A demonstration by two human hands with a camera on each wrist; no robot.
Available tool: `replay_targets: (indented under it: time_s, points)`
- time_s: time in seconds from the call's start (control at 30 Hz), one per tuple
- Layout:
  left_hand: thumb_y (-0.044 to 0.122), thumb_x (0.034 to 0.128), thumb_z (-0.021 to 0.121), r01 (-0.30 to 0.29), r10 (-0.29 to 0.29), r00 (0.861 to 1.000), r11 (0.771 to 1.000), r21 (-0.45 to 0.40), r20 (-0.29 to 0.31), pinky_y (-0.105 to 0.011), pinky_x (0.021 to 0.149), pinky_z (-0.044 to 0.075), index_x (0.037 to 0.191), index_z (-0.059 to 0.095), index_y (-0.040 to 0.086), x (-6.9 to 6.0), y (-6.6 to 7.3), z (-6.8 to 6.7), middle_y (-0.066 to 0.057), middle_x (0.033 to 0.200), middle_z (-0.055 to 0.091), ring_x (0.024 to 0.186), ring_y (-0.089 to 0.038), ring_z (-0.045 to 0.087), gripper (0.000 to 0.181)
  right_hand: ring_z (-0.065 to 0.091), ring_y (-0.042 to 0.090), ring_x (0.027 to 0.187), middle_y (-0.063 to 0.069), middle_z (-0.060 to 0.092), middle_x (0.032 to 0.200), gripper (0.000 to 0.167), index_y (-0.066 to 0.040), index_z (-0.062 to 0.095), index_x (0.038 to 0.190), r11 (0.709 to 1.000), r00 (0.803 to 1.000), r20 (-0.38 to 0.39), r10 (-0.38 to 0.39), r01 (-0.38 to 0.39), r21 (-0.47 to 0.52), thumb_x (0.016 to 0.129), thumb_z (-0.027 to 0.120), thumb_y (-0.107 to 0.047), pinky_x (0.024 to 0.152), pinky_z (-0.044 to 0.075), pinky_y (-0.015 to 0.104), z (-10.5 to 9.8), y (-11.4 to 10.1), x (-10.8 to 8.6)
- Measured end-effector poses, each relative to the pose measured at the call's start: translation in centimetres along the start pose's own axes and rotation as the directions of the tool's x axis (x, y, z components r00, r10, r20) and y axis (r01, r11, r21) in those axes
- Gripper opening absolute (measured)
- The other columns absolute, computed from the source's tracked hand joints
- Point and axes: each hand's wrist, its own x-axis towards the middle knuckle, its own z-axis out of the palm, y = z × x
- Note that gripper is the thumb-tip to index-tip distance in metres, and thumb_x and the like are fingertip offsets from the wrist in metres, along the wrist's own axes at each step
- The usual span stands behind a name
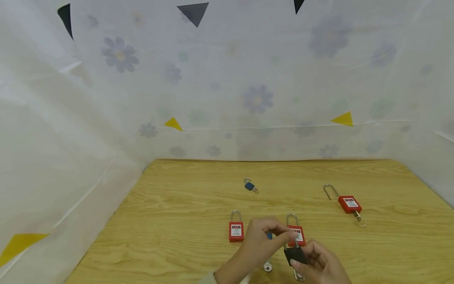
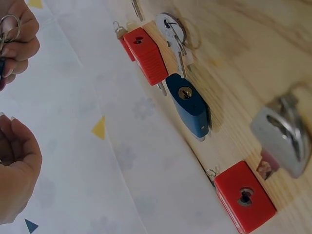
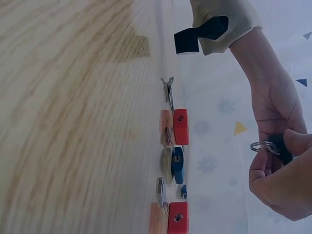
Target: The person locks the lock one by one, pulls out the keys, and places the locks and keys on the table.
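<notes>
A black padlock [image 1: 295, 256] is held between both hands above the front of the wooden table, its shackle pointing up. My left hand [image 1: 260, 241] pinches the padlock's shackle near the top, thumb and fingertips together. Around the black body curl the fingers of my right hand [image 1: 320, 263], the thumb lying on its front. In the right wrist view, a ring with keys [image 3: 263, 146] hangs from the black padlock. Behind the hands lies a red padlock [image 1: 298, 236], partly covered. A blue padlock [image 1: 269, 236] is mostly hidden by my left hand; silver keys [image 1: 267, 267] show below it.
To the left lies another red padlock [image 1: 236, 231] with its shackle closed. On the right is a red padlock [image 1: 350, 204] with its shackle open and a key in it. A small blue padlock [image 1: 250, 185] lies farther back. White patterned sheeting [image 1: 227, 79] encloses the table.
</notes>
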Motion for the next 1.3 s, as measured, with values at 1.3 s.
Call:
replay_targets:
  time_s: [1.3]
  points:
    - [0.012, 0.0866, 0.065, -0.237, 0.223, 0.968, 0.963, 0.126, 0.114, -0.009, 0.053, 0.043, 0.074, 0.066, -0.001, 0.3, 0.3, 1.0, -0.013, 0.068, 0.067, 0.063, 0.012, 0.045, 0.018, 0.063, 0.016, 0.069, 0.002, 0.066, 0.079, 0.016, -0.002, 0.061, 0.092, 0.978, 0.964, -0.186, 0.188, -0.167, 0.126, 0.082, 0.068, -0.012, 0.061, 0.053, 0.028, 0.2, 0.2, -1.3]
